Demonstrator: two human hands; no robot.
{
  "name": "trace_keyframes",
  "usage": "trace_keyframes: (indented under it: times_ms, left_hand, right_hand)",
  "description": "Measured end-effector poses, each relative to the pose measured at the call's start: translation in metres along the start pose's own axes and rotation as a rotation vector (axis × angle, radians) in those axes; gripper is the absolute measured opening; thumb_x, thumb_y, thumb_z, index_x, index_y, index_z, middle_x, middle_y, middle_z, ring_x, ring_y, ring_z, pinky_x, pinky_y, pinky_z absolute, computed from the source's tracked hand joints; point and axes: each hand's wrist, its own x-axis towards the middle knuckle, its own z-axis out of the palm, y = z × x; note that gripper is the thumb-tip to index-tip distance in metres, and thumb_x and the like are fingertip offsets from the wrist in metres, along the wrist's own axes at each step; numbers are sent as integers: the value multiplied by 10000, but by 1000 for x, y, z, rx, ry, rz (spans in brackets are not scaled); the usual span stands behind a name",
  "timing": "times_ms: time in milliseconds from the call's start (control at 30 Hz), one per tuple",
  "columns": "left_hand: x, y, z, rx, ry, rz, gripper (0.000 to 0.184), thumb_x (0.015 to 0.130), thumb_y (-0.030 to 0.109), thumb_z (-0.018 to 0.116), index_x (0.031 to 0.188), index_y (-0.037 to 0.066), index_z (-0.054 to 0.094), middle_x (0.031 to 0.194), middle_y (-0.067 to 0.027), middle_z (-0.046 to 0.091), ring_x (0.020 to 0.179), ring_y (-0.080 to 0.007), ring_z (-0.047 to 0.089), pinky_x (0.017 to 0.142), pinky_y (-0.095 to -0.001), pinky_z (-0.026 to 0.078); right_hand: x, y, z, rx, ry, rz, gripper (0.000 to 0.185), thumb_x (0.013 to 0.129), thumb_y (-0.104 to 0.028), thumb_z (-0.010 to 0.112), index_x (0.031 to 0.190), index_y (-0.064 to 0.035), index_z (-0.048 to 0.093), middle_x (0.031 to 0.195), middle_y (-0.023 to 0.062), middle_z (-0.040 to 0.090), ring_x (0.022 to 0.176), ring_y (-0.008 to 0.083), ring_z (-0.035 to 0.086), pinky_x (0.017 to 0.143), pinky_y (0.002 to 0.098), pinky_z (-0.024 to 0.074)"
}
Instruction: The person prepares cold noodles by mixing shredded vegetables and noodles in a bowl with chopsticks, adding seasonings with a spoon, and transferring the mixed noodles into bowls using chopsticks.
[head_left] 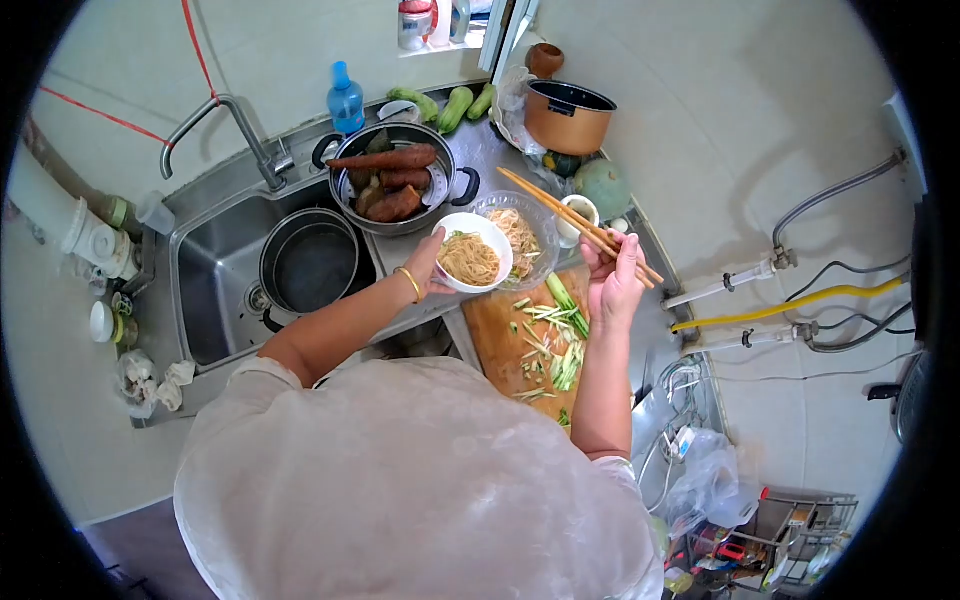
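My left hand (pixel 428 262) grips the side of a white bowl (pixel 448 226) that holds noodles (pixel 468 258). Between the fingers of my right hand (pixel 612 278) is a pair of wooden chopsticks (pixel 550 203), pointing up and to the left. Their tips are above a clear glass bowl (pixel 548 228), which has more noodles (pixel 515 235) in it and stands just right of the white bowl. Below both bowls, cut green strips (pixel 568 365) are scattered over a wooden cutting board (pixel 490 335).
A steamer pot (pixel 440 215) with long reddish-brown roots stands behind the bowls. Another pot (pixel 310 262) sits in the sink (pixel 210 290) under the faucet (pixel 262 150). A small cup (pixel 580 210), a pale green squash (pixel 603 187) and a copper-coloured pot (pixel 565 125) are at the back right.
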Motion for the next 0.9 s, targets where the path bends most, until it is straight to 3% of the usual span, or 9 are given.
trace_keyframes:
  times_ms: [67,100,233,333,433,467,567,667,900]
  left_hand:
    - [1,-1,0,2,13,-14,590,820,619,306,1247,215,361,1153,-61,520,1019,-271,531,808,-503,430]
    - [3,-1,-2,-4,-2,-20,581,822,606,313,1245,208,339,1148,-64,517,985,-266,549,771,-487,453]
    - [5,-4,-14,-18,-6,4,569,822,584,334,1231,190,303,1125,-72,516,904,-251,588,691,-444,504]
    - [13,-5,-30,-106,-71,129,524,842,534,362,1218,172,310,1121,-68,518,918,-224,590,682,-436,519]
    - [23,4,-35,-402,-315,279,453,874,442,394,1210,149,319,1127,-59,514,967,-192,574,703,-386,531]
    - [16,12,-30,-363,-262,321,452,873,440,398,1211,147,327,1133,-61,512,969,-191,573,712,-375,529]
    - [-7,38,-17,-277,-167,432,459,869,445,409,1215,146,370,1166,-62,503,993,-184,559,755,-369,514]
    - [-28,55,-9,-383,-166,346,470,903,379,374,1262,79,342,1257,-102,429,1117,-212,467,931,-356,400]
    - [-24,34,-34,-424,-145,287,489,895,433,351,1269,117,346,1245,-80,449,1112,-222,472,889,-391,423]
  right_hand:
    - [-4,-3,7,-150,-42,-78,248,902,-197,442,888,32,536,861,144,600,747,229,623,635,300,551]
    - [-6,0,7,-276,-70,-136,229,894,-173,462,943,33,550,870,122,597,726,172,604,640,282,540]
    - [5,32,-36,-640,11,-117,255,888,-179,476,1053,2,548,882,97,576,694,149,597,591,263,532]
    - [1,62,-87,-514,103,259,221,881,-172,482,1032,-38,571,880,60,570,604,105,557,512,238,515]
    - [-9,95,-112,-543,170,364,256,888,-210,468,1063,-39,543,899,99,565,616,168,586,509,260,531]
    - [-13,105,-116,-505,188,407,270,890,-221,466,1076,-37,531,902,111,564,633,190,596,526,268,539]
    - [-14,145,-131,-505,277,292,259,879,-239,485,983,-9,541,913,126,558,646,206,598,533,285,547]
    - [-13,156,-121,-441,409,265,276,871,-247,501,910,25,527,901,144,553,652,223,595,536,305,554]
    - [3,170,-142,13,625,434,283,878,-286,481,818,-10,463,761,131,548,648,249,594,543,326,557]
